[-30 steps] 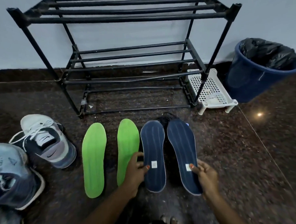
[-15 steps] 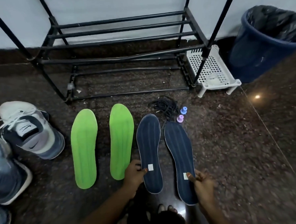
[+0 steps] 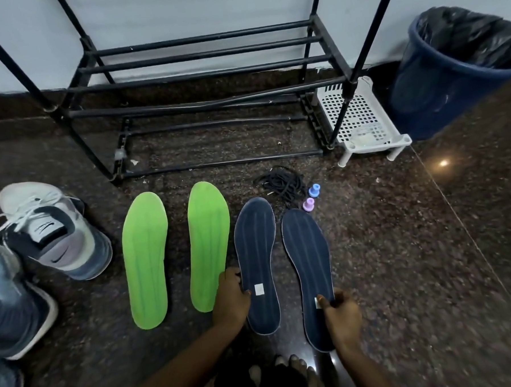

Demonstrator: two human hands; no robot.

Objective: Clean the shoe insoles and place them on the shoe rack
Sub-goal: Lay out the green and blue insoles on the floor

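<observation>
Head view: left hand point(image 3: 230, 298) pinches the heel-side edge of the left navy insole point(image 3: 256, 252), thumb on top. Right hand point(image 3: 342, 311) pinches the heel of the right navy insole point(image 3: 307, 267), thumb by its white label. Both insoles lie on the floor point(image 3: 400, 259) beside two green insoles point(image 3: 146, 258) point(image 3: 209, 243), toes toward the shoe rack point(image 3: 202, 107).

Laces point(image 3: 282, 183) lie before shoe rack point(image 3: 217, 164); floor point(image 3: 400, 259) rightward seems open.
</observation>
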